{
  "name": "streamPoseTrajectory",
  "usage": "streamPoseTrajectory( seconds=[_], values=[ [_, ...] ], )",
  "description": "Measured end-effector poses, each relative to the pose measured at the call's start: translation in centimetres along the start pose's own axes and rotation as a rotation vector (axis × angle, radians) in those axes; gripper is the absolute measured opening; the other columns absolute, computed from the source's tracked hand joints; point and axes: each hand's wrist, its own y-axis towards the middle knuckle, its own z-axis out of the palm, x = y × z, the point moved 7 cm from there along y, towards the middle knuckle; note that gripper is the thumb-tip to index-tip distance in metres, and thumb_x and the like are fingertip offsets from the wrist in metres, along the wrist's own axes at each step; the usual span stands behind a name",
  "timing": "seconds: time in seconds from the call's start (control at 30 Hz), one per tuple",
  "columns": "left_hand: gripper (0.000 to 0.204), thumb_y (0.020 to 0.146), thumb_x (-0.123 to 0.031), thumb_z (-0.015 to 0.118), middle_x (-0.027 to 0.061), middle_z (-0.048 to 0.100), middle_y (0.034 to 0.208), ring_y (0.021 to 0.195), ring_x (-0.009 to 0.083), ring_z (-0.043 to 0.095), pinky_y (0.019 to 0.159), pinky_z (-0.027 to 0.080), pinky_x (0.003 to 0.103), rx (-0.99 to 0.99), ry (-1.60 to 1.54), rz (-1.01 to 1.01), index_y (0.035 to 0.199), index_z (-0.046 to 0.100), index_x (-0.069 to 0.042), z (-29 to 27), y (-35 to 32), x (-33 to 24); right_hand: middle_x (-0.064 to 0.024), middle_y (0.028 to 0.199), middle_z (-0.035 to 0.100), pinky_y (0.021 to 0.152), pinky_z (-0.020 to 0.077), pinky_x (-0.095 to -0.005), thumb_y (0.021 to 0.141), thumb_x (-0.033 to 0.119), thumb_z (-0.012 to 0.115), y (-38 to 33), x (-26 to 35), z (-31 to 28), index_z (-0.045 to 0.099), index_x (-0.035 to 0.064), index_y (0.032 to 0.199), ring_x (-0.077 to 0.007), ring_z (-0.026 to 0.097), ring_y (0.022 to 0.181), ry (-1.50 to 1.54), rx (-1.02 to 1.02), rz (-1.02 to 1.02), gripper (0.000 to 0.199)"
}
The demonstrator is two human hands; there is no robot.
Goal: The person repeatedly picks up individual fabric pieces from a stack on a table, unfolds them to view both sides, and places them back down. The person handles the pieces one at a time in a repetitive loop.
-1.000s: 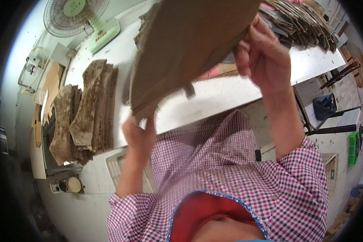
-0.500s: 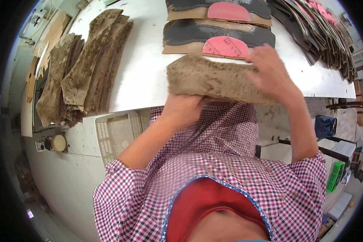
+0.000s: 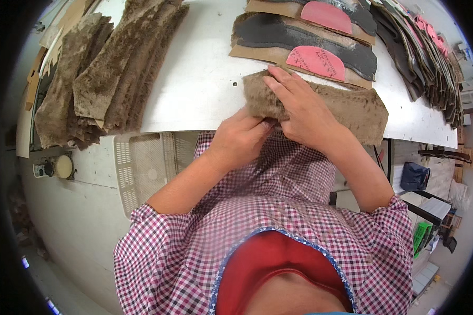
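Observation:
A brown furry fabric piece [image 3: 352,107] lies across the near edge of the white table [image 3: 205,79]. My right hand [image 3: 299,107] presses flat on its left half, fingers spread toward the far side. My left hand [image 3: 242,139] pinches the piece's near left edge from below, at the table rim. Both forearms come up from my checked pink shirt.
A stack of brown furry pieces [image 3: 100,73] lies at the table's left. Beyond my hands sit dark cut pieces with pink oval patterns [image 3: 315,60], and more dark pieces [image 3: 420,47] fan out at the right. A white perforated basket [image 3: 142,163] hangs under the table.
A second ago I held the furry piece up in the air with both hands. It has come down onto the table's near edge, and my right hand now lies flatter on it.

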Motion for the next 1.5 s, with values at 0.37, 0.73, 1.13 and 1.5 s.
streamPoseTrajectory(
  seconds=[0.37,0.73,1.13,1.5],
  values=[
    [0.023,0.066,0.000,0.071,0.0112,0.068,0.095,0.103,0.0325,0.064,0.080,0.057,0.036,-0.128,-0.021,0.050,0.089,0.068,-0.002,-1.2,0.2,-0.2,-0.0190,0.134,0.050,0.113,0.0293,-0.0461,0.064,-0.013,0.052,-0.8,-0.1,0.4,0.050,-0.0027,0.125,-0.0355,0.043,0.128,0.111,0.110,-0.078,0.062],
    [0.017,0.065,0.001,0.065,0.0114,0.066,0.082,0.086,0.0280,0.066,0.072,0.056,0.034,-0.077,-0.100,-0.002,0.081,0.066,-0.001,-1.6,-0.6,-0.1,-0.0231,0.135,0.046,0.111,0.0293,-0.0460,0.068,-0.005,0.052,-0.5,1.0,1.3,0.048,-0.0091,0.124,-0.0356,0.042,0.129,-0.077,0.112,-0.068,0.057],
    [0.038,0.102,-0.027,0.043,0.0118,0.062,0.112,0.106,0.0174,0.058,0.096,0.045,0.030,0.006,-0.950,-0.661,0.118,0.058,0.004,5.6,8.7,4.7,-0.0210,0.132,0.050,0.112,0.0279,-0.0457,0.070,0.005,0.058,-3.0,-0.9,0.6,0.054,-0.0063,0.120,-0.0326,0.043,0.128,-0.075,0.081,-0.055,0.051],
    [0.034,0.088,0.002,0.057,0.0090,0.058,0.130,0.132,0.0250,0.043,0.110,0.033,0.037,0.343,-0.376,-0.127,0.120,0.062,-0.008,6.0,8.7,0.1,-0.0137,0.105,0.064,0.075,0.0531,-0.0321,0.082,0.003,0.061,-20.8,-14.4,-10.7,0.054,-0.0032,0.119,-0.0215,0.063,0.091,0.279,-0.608,0.906,0.038]
  ],
)
